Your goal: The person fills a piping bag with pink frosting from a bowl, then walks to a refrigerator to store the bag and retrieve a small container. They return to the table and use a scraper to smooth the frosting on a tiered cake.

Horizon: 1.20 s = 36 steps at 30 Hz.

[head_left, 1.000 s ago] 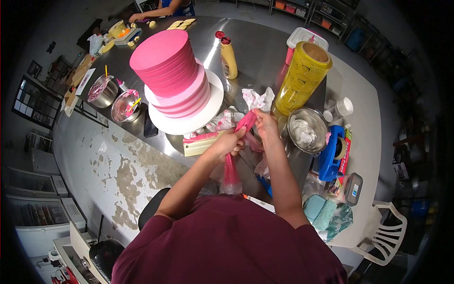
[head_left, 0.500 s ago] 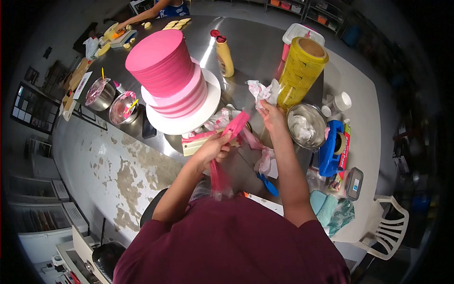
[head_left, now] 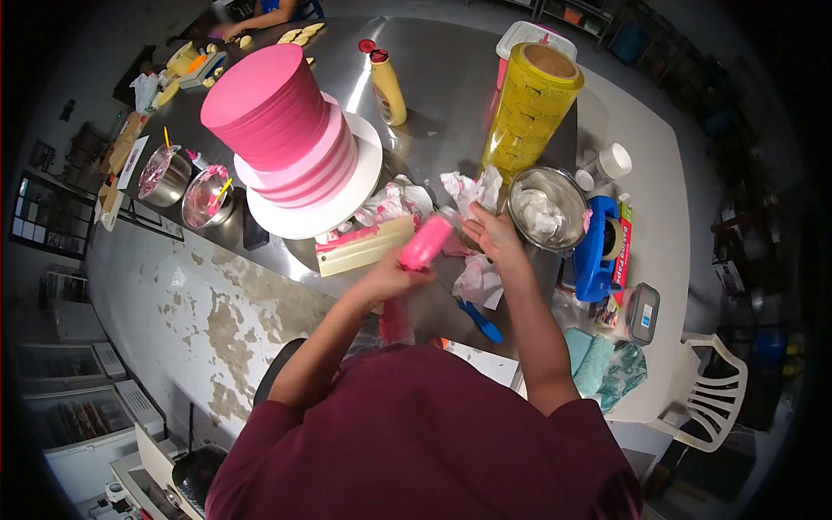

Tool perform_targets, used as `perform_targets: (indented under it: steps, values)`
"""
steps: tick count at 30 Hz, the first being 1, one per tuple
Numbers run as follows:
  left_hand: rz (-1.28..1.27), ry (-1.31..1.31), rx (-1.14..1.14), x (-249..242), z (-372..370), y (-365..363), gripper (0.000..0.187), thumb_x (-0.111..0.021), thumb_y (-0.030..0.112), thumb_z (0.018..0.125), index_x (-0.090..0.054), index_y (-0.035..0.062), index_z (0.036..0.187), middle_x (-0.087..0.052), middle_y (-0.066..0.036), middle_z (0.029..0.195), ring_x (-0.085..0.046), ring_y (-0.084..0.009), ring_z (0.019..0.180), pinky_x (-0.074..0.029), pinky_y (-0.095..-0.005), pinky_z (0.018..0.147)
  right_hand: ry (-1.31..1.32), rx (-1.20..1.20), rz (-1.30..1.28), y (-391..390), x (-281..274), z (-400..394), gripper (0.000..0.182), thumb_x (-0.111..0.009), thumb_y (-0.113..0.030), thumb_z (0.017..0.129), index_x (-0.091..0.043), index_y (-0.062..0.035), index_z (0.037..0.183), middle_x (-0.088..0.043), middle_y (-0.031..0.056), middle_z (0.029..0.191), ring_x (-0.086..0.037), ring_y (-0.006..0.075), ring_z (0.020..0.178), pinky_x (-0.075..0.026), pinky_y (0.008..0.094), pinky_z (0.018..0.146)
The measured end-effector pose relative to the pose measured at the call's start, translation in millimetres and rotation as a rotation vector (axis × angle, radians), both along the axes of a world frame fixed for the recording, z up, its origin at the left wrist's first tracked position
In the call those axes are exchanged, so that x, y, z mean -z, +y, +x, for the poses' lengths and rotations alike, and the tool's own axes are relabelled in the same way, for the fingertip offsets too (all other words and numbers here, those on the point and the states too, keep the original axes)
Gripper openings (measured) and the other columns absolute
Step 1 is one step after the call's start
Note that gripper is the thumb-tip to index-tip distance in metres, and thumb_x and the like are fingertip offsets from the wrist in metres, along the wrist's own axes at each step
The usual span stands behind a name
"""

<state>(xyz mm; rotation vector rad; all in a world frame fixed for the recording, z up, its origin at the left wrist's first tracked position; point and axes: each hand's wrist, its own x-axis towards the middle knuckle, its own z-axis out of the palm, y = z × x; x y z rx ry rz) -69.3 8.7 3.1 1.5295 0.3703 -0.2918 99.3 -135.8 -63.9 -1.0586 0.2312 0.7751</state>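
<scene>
My left hand (head_left: 397,279) is wrapped round a piping bag (head_left: 426,241) filled with pink, its tip pointing up and away from me. My right hand (head_left: 492,232) is beside the bag's tip with its fingers apart, holding nothing. Just beyond its fingertips lies a crumpled, pink-stained paper towel (head_left: 468,189). Left of the bag, a cream-coloured scraper (head_left: 368,247) smeared with pink lies on the metal table (head_left: 442,113). Behind it a tall pink tiered cake (head_left: 273,113) stands on a white board (head_left: 360,178).
A yellow film roll (head_left: 530,108) stands behind a metal bowl (head_left: 568,186). Nearby are a blue tape dispenser (head_left: 596,264), a squeeze bottle (head_left: 388,91) and a blue-handled tool (head_left: 481,321). At left sit two bowls with pink remains (head_left: 165,176) (head_left: 208,198). A co-worker's arm (head_left: 260,22) reaches in far left.
My right hand has let go of the paper towel and opened. The piping bag in my left hand has turned to show its fuller pink part. The whole view has shifted slightly.
</scene>
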Motion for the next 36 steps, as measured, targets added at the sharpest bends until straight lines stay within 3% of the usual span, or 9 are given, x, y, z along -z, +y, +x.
perform_targets:
  steps: [2,5,8,11,16,17,29,32,36]
  values:
    - [-0.024,-0.172,0.094,16.9,3.4,-19.0,0.025,-0.063,0.008,0.07,-0.054,0.005,0.093,-0.054,0.003,0.073,-0.05,-0.0068,0.067,-0.041,-0.0214,0.06,-0.064,-0.046,-0.089,-10.9,2.9,-6.0,0.025,-0.062,-0.012,0.073,-0.054,-0.0044,0.095,-0.057,0.0055,0.086,-0.055,0.0175,0.075,-0.045,0.031,0.065]
    - [0.033,-0.141,0.254,21.8,15.5,-42.9,0.023,-0.061,0.008,0.068,-0.055,0.0024,0.089,-0.055,-0.001,0.07,-0.047,-0.0078,0.061,-0.04,-0.0233,0.057,-0.161,-0.134,-0.085,-27.7,13.4,-9.9,0.025,-0.064,-0.016,0.073,-0.057,-0.0039,0.093,-0.058,0.0047,0.077,-0.055,0.0155,0.065,-0.044,0.0268,0.052]
    - [0.114,-0.201,0.216,54.8,28.3,-60.4,0.022,-0.06,0.008,0.069,-0.055,0.0026,0.09,-0.056,-0.002,0.072,-0.049,-0.0078,0.065,-0.041,-0.0236,0.06,0.054,-0.1,-0.078,-36.4,12.3,-12.0,0.025,-0.063,-0.015,0.073,-0.057,-0.0043,0.095,-0.057,0.0039,0.078,-0.055,0.0155,0.065,-0.046,0.0292,0.054]
    - [0.011,-0.115,-0.013,88.1,37.7,-72.4,0.022,-0.059,0.006,0.069,-0.056,0.003,0.091,-0.057,-0.002,0.075,-0.05,-0.0086,0.069,-0.041,-0.0239,0.063,0.11,-0.065,-0.06,-40.2,35.0,-9.2,0.015,-0.054,-0.012,0.078,-0.055,-0.0053,0.091,-0.058,0.0055,0.08,-0.057,0.019,0.068,-0.049,0.0332,0.059]
    - [-0.083,-0.055,-0.158,82.5,42.0,-82.2,0.019,-0.059,0.005,0.072,-0.055,0.0046,0.091,-0.056,-0.001,0.078,-0.051,-0.0082,0.07,-0.042,-0.0231,0.063,0.188,-0.087,-0.037,-40.1,30.2,-17.2,0.013,-0.046,-0.009,0.081,-0.052,-0.0046,0.091,-0.057,0.0097,0.081,-0.059,0.0222,0.071,-0.05,0.0361,0.059]
    - [-0.089,-0.067,-0.175,84.1,42.2,-82.9,0.019,-0.059,0.005,0.072,-0.055,0.0047,0.091,-0.056,-0.001,0.078,-0.052,-0.0082,0.071,-0.042,-0.0231,0.063,0.182,-0.116,-0.052,-39.9,27.7,-20.3,0.023,-0.046,-0.014,0.083,-0.049,0.0016,0.099,-0.058,0.0154,0.09,-0.058,0.0217,0.077,-0.049,0.0361,0.065]
    - [-0.147,-0.121,-0.286,69.0,27.6,-85.6,0.022,-0.056,0.0,0.071,-0.056,0.0049,0.093,-0.056,0.001,0.079,-0.051,-0.0073,0.071,-0.041,-0.0214,0.063,0.221,-0.155,0.117,-30.5,50.7,-29.4,0.031,-0.038,-0.02,0.086,-0.049,0.0046,0.101,-0.057,0.0162,0.094,-0.057,0.0262,0.083,-0.047,0.0368,0.074]
    - [-0.108,-0.106,-0.339,52.9,20.9,-83.1,0.022,-0.055,-0.001,0.071,-0.056,0.0051,0.091,-0.055,0.001,0.078,-0.05,-0.0074,0.07,-0.04,-0.0212,0.063,0.181,-0.048,0.153,-21.6,7.4,-36.2,0.021,-0.042,-0.012,0.084,-0.048,0.0006,0.1,-0.056,0.0112,0.086,-0.056,0.0204,0.066,-0.048,0.0333,0.057]
    - [0.043,-0.29,-0.342,43.5,13.6,-73.7,0.02,-0.054,-0.001,0.07,-0.055,0.0052,0.089,-0.051,0.002,0.075,-0.048,-0.0082,0.069,-0.04,-0.023,0.064,-0.048,0.002,0.146,-11.6,1.2,-29.7,0.024,-0.048,-0.01,0.081,-0.047,-0.0026,0.105,-0.055,0.0086,0.092,-0.056,0.0199,0.075,-0.048,0.0319,0.061]
